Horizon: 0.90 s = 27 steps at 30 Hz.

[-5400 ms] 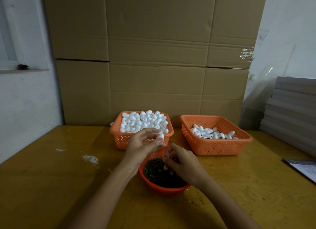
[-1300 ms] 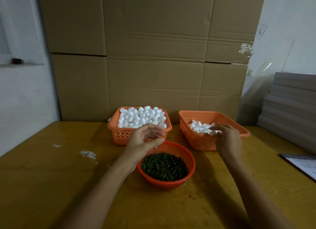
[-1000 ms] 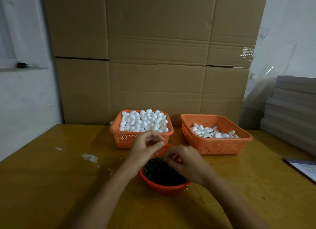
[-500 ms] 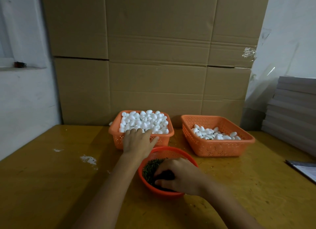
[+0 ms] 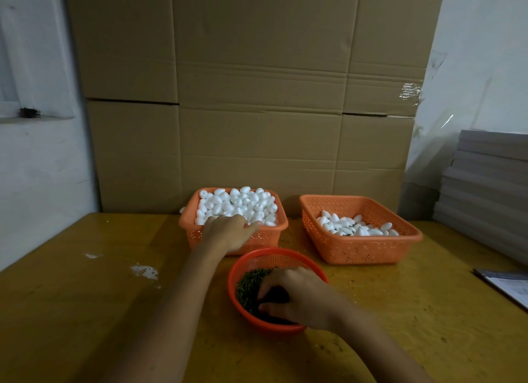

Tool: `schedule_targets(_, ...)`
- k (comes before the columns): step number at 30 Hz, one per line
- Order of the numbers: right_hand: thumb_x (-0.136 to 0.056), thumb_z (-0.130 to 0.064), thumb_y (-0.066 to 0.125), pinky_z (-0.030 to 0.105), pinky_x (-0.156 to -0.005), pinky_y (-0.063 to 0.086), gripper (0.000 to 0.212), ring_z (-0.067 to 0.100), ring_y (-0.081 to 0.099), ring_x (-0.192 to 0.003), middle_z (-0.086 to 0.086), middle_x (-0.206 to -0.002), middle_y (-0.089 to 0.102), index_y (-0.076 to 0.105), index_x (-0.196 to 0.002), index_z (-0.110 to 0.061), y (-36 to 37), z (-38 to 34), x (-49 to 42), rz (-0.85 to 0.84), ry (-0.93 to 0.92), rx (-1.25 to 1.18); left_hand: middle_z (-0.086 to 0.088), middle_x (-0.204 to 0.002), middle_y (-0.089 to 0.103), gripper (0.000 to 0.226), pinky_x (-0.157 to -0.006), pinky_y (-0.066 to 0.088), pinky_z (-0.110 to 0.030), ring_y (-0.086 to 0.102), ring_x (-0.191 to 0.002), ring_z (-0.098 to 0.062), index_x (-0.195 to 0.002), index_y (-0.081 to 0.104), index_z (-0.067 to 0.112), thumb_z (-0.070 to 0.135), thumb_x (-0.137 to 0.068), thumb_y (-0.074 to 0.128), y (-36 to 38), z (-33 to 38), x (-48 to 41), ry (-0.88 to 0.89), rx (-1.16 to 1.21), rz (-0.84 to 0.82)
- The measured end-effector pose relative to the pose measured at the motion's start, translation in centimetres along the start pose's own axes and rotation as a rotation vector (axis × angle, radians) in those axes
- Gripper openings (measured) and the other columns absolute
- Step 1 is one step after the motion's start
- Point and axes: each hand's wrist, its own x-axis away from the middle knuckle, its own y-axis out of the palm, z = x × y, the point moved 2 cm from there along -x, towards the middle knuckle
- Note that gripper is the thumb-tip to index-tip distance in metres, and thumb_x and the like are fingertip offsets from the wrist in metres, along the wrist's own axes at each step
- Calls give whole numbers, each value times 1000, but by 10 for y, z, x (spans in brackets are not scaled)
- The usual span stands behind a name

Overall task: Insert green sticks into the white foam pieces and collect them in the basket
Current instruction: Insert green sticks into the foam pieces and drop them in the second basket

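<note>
- The right hand point(image 5: 297, 295) is down in the round orange bowl point(image 5: 257, 261), fingers curled over the green sticks point(image 5: 250, 287). I cannot tell if its grip has a stick yet — the fingertips are hidden in the dark pile.
- The left hand point(image 5: 228, 232) lies palm down on the white foam pieces point(image 5: 237, 201) at the near edge of the full basket point(image 5: 237, 238). Its grip looks loose and flat; I cannot tell if a piece is under it.
- To do this step well, I think the right hand should pinch just one stick, near its end, so the tip pokes out straight.
- The left hand should pick one foam piece and hold it softly. Foam is light and squashy, so a hard squeeze could dent it.
- Then bring both together over the surface point(image 5: 85, 311) and push the stick in slowly, straight into the end of the piece.
- The finished one goes in the right basket point(image 5: 363, 249) — it sits just beside the full one and has only a few pieces in it.
</note>
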Motion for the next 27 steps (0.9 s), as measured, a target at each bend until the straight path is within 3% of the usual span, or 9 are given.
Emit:
schedule_targets(2, -98, -37, 69, 25, -91, 48, 19, 4, 60, -111, -15, -121, 69, 73, -116, -31, 0, 0, 0, 9, -10, -6, -3, -111, 74, 57, -112, 32, -50, 63, -115, -26, -86, 61, 26, 69, -105, 28, 0, 0, 1, 11, 19, 15)
schedule_targets(5, -98, -37, 69, 27, -89, 48, 15, 3, 60, -107, -16, -116, 70, 73, -111, -32, 0, 0, 0, 9, -13, -13, -2, -128, 70, 55, -117, 27, -48, 58, -127, -26, -117, 66, 29, 69, -105, 29, -3, 0, 2, 7, 67, -15)
schedule_targets(8, -98, -37, 69, 26, -87, 48, 14, 4, 61, -106, -15, -116, 69, 71, -111, -32, 1, 1, 0, 13, -6, -26, 2, -124, 68, 53, -117, 30, -45, 56, -124, -25, -121, 65, 31, 69, -104, 33, -8, -1, 1, -2, 130, -54)
schedule_targets(11, -100, -36, 68, 12, -78, 40, 12, 1, 59, -104, -18, -114, 66, 69, -111, -31, 2, 3, 0, 28, 5, -45, 8, -98, 63, 46, -113, 35, -45, 56, -104, -18, -98, 64, 30, 67, -104, 37, -8, -3, -1, 12, 187, -82)
schedule_targets(13, -100, -34, 67, 10, -77, 38, 10, -1, 56, -105, -20, -113, 63, 68, -110, -31, 2, 4, 0, 30, 9, -56, 7, -80, 59, 49, -103, 40, -43, 54, -84, -14, -81, 58, 25, 64, -105, 41, -8, -3, -2, 27, 223, -83)
schedule_targets(17, -102, -32, 65, 24, -89, 47, 9, 3, 56, -111, -16, -120, 63, 65, -110, -30, 1, 3, 2, 38, 11, -96, -3, -67, 47, 48, -72, 38, -38, 48, -69, -18, -69, 47, 19, 51, -104, 52, -7, -8, -3, 34, 331, -48)
schedule_targets(21, -103, -33, 62, 32, -84, 52, 9, 4, 62, -102, -13, -113, 68, 63, -112, -30, 0, 1, 3, 49, 14, -89, 0, -57, 48, 55, -68, 38, -37, 49, -62, -20, -61, 40, 21, 53, -106, 50, -8, -9, -1, -23, 328, -14)
schedule_targets(24, -103, -34, 63, 36, -84, 53, 11, 7, 63, -102, -11, -113, 68, 64, -113, -29, 0, 0, 4, 53, 16, -87, -11, -98, 73, 56, -101, 42, -46, 66, -104, -33, -73, 59, 27, 65, -106, 36, -8, -1, 2, -28, 165, -69)
schedule_targets(27, -103, -34, 63, 37, -85, 53, 13, 8, 63, -102, -9, -114, 68, 64, -114, -28, -1, -1, 4, 55, 17, -88, -10, -130, 69, 67, -118, 27, -50, 57, -130, -32, -115, 69, 17, 68, -106, 26, -6, 3, 0, -80, 98, -59)
